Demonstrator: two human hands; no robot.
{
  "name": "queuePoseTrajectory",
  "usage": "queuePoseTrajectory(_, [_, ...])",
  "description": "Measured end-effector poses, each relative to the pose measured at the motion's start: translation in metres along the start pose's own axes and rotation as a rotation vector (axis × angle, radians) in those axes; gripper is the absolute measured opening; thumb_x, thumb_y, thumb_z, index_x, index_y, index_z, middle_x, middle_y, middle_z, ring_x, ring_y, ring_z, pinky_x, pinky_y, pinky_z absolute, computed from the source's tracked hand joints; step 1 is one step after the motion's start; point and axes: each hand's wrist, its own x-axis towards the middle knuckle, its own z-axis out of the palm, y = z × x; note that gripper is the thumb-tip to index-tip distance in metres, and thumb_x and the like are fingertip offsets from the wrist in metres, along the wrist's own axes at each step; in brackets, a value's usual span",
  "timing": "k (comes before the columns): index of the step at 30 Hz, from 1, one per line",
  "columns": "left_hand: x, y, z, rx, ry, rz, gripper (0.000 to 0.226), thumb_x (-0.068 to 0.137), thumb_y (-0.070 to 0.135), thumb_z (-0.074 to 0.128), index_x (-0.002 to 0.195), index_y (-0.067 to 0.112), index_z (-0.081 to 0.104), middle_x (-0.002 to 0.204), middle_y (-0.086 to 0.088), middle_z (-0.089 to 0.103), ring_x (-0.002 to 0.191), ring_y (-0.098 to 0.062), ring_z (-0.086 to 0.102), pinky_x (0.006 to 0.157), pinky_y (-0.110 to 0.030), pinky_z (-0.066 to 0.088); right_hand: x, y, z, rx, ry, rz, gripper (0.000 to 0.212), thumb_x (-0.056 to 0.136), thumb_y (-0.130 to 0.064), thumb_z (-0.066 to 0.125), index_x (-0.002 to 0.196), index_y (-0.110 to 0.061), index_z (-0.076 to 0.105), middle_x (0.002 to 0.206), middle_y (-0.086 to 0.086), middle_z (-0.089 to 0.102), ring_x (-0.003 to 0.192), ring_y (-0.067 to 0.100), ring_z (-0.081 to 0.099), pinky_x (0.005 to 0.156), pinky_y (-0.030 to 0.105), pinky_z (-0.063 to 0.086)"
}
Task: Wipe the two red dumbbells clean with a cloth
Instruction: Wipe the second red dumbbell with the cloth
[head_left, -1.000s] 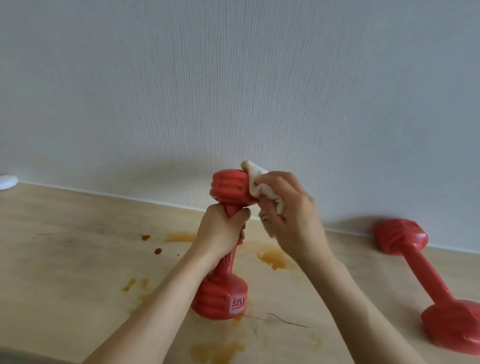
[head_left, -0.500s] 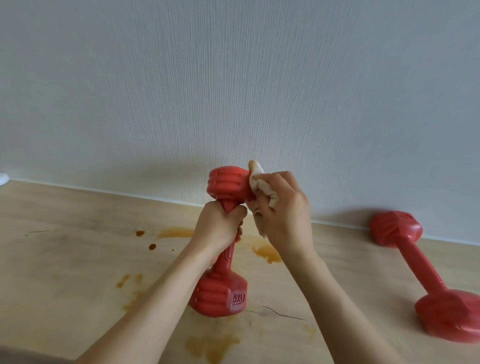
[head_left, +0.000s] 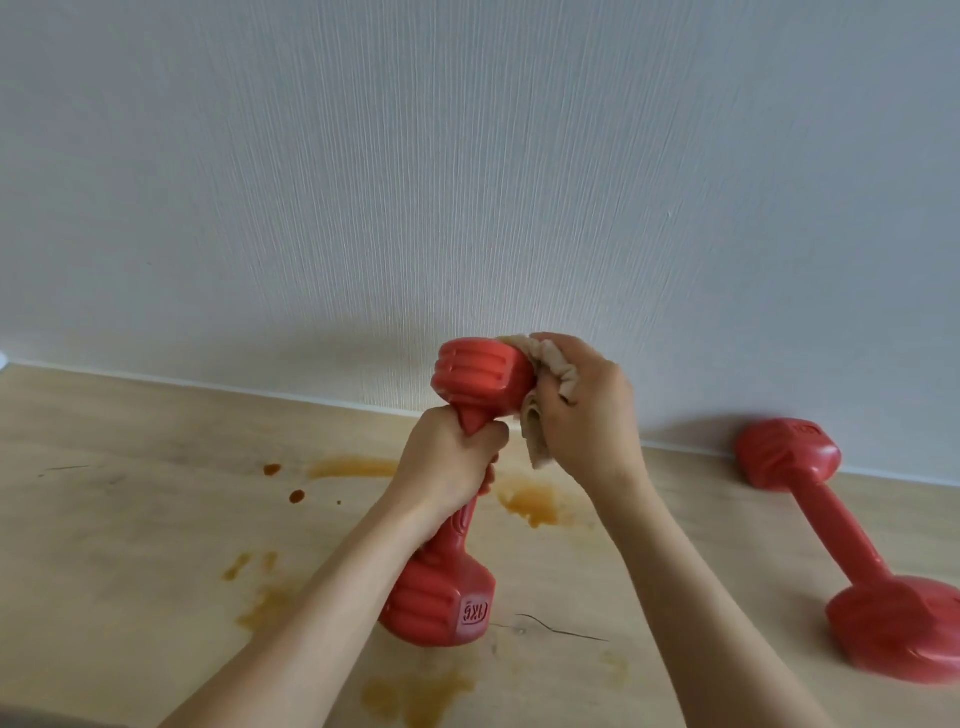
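A red dumbbell (head_left: 480, 382) stands nearly upright in the middle, its lower head marked 1KG close to the wooden floor. My left hand (head_left: 449, 462) grips its handle just below the upper head. My right hand (head_left: 587, 410) holds a crumpled beige cloth (head_left: 545, 395) pressed against the right side of the upper head. The second red dumbbell (head_left: 841, 525) lies on the floor at the right, one head by the wall.
The light wooden floor (head_left: 130, 545) carries several brown stains around the held dumbbell and a thin dark scratch to its right. A white textured wall (head_left: 467, 182) with a white skirting line runs across the back.
My right hand with the cloth has shifted down and around the right side of the upper head. The dumbbell has tilted slightly. The view has shifted a little.
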Motion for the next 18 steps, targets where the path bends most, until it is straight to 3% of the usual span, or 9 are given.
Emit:
queuePoseTrajectory(2, [0.001,-0.001,0.000,-0.013,-0.018,0.008,0.027,0.084,0.007,0.056,0.057,0.005,0.054,0.044,-0.003,0.050,0.037,-0.014,0.048,0.043,-0.019,0.039,-0.001,0.001,-0.004,0.089,0.008,0.074,0.034,0.091,-0.003,0.045,0.093,-0.030,0.066,0.079,-0.004,0.065,0.088,0.019,0.064,0.084,0.036,0.051])
queuePoseTrajectory(5, [0.003,-0.004,0.000,-0.077,-0.002,-0.032,0.028,0.085,0.009,0.056,0.058,0.006,0.055,0.046,-0.005,0.050,0.040,-0.016,0.047,0.043,-0.020,0.039,-0.015,-0.001,0.003,0.047,0.045,0.053,0.025,0.092,-0.008,0.054,0.110,-0.018,0.068,0.096,0.001,0.065,0.091,0.016,0.062,0.085,0.024,0.047])
queuePoseTrajectory(7, [0.003,-0.005,-0.001,-0.176,0.018,-0.093,0.027,0.086,0.008,0.053,0.059,0.008,0.054,0.046,-0.001,0.049,0.039,-0.013,0.045,0.042,-0.021,0.038,-0.026,-0.007,0.011,-0.031,0.063,-0.038,0.031,0.085,-0.004,0.058,0.113,-0.015,0.066,0.105,0.004,0.060,0.086,0.019,0.062,0.077,0.026,0.049])
queuePoseTrajectory(10, [0.000,-0.003,-0.001,-0.264,0.002,-0.131,0.025,0.087,0.006,0.051,0.062,0.010,0.054,0.045,0.003,0.047,0.038,-0.010,0.043,0.041,-0.022,0.038,-0.029,-0.006,0.014,-0.084,0.083,-0.099,0.028,0.080,-0.002,0.062,0.103,-0.015,0.067,0.100,0.004,0.059,0.076,0.019,0.060,0.065,0.029,0.048])
queuePoseTrajectory(15, [-0.006,-0.001,0.001,-0.260,-0.062,-0.084,0.021,0.087,0.007,0.052,0.066,0.008,0.053,0.047,0.003,0.043,0.042,-0.013,0.040,0.044,-0.025,0.035,-0.022,0.004,0.005,0.142,0.055,0.205,0.025,0.084,0.003,0.053,0.078,-0.021,0.052,0.070,-0.005,0.061,0.062,0.002,0.057,0.056,0.015,0.040])
queuePoseTrajectory(18, [-0.002,-0.001,0.000,-0.287,-0.032,-0.119,0.023,0.087,0.008,0.053,0.064,0.009,0.053,0.047,0.002,0.045,0.039,-0.012,0.041,0.044,-0.025,0.036,-0.028,-0.004,0.007,0.103,0.081,0.115,0.014,0.086,-0.002,0.057,0.081,-0.015,0.057,0.078,0.002,0.063,0.069,0.012,0.060,0.063,0.025,0.046])
